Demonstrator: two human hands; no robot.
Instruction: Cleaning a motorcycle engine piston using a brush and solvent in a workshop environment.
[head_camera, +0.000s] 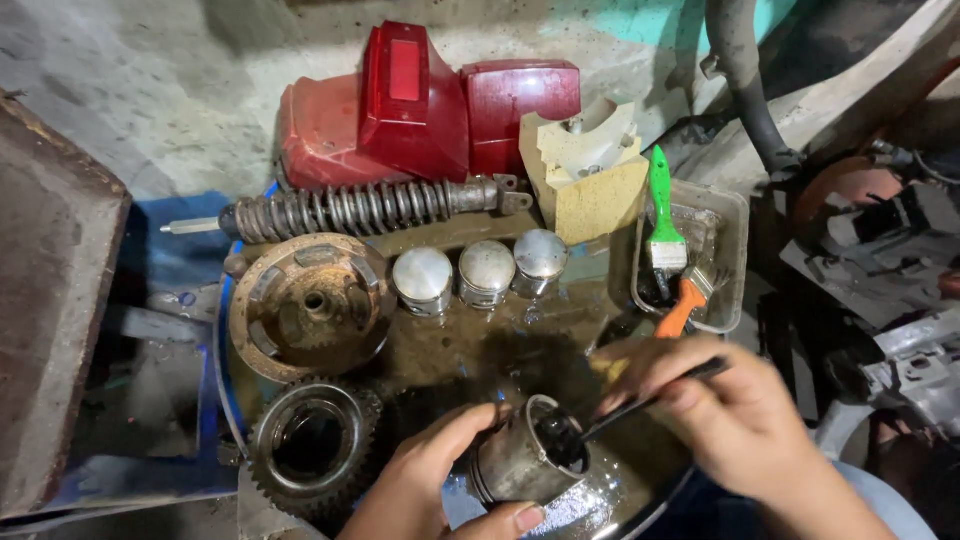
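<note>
Left grip (430, 480) on piston (515, 462), right (715, 415) on brush (640, 402).

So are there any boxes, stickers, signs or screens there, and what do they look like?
No stickers, signs or screens show.
Plastic tub: right of the three pistons, clear, rectangular, holding a green-handled and an orange-handled brush.
Foam packing block: behind the pistons, pale yellow, chunky, with a scooped top.
Round basin: blue-rimmed, holding dirty liquid and gears; over it the left hand grips a metal piston.

dull oily metal piston (515, 462), glossy red plastic cover (420, 105), rusty rough metal spring (350, 210), greasy steel gear (312, 445)
</note>
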